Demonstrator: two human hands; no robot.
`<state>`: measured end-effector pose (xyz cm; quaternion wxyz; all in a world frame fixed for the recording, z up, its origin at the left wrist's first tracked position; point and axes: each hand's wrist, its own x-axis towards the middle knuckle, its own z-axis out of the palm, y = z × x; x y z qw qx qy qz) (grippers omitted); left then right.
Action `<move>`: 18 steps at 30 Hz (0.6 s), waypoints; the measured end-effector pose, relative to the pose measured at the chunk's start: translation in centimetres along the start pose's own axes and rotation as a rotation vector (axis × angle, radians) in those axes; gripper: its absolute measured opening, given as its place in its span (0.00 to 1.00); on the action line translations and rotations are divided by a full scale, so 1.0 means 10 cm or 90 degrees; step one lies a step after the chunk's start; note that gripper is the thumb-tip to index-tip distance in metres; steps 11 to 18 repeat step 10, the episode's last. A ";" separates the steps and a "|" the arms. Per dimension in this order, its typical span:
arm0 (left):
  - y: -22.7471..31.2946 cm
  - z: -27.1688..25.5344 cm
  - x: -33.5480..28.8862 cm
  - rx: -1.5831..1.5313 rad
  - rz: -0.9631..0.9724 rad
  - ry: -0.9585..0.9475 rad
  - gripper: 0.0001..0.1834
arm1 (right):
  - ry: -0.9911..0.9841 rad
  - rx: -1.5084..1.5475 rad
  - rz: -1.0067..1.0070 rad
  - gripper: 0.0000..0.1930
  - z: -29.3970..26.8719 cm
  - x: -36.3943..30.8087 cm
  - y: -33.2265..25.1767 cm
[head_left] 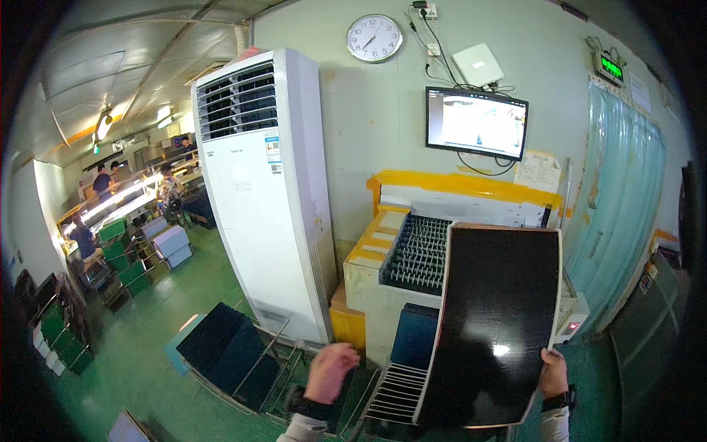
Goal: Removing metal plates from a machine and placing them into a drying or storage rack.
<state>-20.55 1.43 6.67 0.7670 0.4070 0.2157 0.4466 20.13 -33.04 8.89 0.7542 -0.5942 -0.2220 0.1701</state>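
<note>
My right hand (554, 374) grips the right edge of a large black panel (493, 317) with a pale border, its thumb on the front face. The panel stands upright, tilted and slightly bowed, and reflects a bright spot. My left hand (331, 373) is off the panel, with loosely curled fingers and nothing visible in them, above metal racks. Below and left of the panel is a wire rack (398, 394) with evenly spaced bars. Behind the panel stands a machine (362, 283) with rows of rollers (416, 254) on top, partly covered by the panel.
A dark stack of panels (221, 346) leans in a metal rack on the left. A tall white air conditioner (254, 199) stands behind it. A blue panel (414, 335) is beside the machine. Plastic strip curtains (622, 184) hang at right. Several people work far left.
</note>
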 end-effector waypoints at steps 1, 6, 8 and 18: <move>-0.20 0.11 0.01 0.014 -0.081 -0.012 0.13 | -0.050 0.107 0.052 0.12 -0.05 0.17 0.20; -0.93 0.45 -0.19 0.161 -0.302 -0.135 0.22 | -0.083 0.038 -0.029 0.12 0.24 0.52 0.70; -1.15 0.29 -0.14 0.125 -0.359 -0.126 0.24 | -0.090 0.301 0.224 0.15 0.67 0.44 0.35; -1.47 -0.08 -0.03 0.247 -0.355 -0.243 0.31 | -0.117 0.282 0.270 0.20 0.74 0.44 0.28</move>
